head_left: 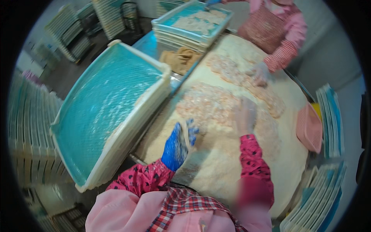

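My left hand [176, 149], in a crumb-dusted blue glove, curls its fingers round a pale, crumb-coated strip [186, 133] near the left side of the table. Ahead of it, wet pinkish raw pieces [206, 102] lie heaped on a thick bed of pale crumbs [224, 170]. At the right edge of that heap is my right hand [246, 116], in a whitish glove and pointing away from me. Motion smears its fingers, so their grip does not show. Whether the raw pieces are meat or seafood cannot be made out.
A turquoise-lined white tray [104, 100] tops a stack at left, with a few pale pieces along its edge. Beyond stands another tray stack [191, 23] and a brown cloth [181, 60]. A co-worker's gloved hand [259, 73] touches raw pieces opposite. A pink basket [309, 127] sits right.
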Tool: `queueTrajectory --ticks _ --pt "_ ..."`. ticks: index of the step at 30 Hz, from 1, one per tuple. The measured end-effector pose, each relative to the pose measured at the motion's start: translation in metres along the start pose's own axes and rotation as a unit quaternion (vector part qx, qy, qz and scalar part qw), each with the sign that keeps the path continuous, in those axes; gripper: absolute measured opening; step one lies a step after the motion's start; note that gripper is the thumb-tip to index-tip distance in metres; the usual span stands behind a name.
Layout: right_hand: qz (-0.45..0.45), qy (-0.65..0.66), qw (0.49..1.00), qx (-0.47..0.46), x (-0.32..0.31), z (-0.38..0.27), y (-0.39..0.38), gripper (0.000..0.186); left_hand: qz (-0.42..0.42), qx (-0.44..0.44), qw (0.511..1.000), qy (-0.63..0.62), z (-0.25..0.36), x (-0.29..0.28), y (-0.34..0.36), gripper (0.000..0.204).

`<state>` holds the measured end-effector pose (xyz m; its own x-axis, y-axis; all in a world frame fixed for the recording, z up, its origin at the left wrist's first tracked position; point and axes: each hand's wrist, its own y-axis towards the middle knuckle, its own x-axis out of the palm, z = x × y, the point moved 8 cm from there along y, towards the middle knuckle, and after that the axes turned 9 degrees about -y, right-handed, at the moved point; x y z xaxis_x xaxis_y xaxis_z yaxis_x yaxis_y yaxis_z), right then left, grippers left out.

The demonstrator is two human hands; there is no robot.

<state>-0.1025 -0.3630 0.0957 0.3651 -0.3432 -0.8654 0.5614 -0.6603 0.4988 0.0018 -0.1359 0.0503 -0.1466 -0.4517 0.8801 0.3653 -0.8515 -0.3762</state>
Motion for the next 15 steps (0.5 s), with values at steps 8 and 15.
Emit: queueTrajectory --ticks 8,15 --pt "-0.068 -0.046 0.996 -0.035 0.016 0.008 0.023 0.020 0.087 0.278 0.831 0.474 0.242 0.015 0.041 0.053" --pt "-0.108 0.147 0.979 0.088 0.005 0.038 0.025 0.018 0.055 0.159 0.757 0.631 0.237 -0.040 0.033 0.055"
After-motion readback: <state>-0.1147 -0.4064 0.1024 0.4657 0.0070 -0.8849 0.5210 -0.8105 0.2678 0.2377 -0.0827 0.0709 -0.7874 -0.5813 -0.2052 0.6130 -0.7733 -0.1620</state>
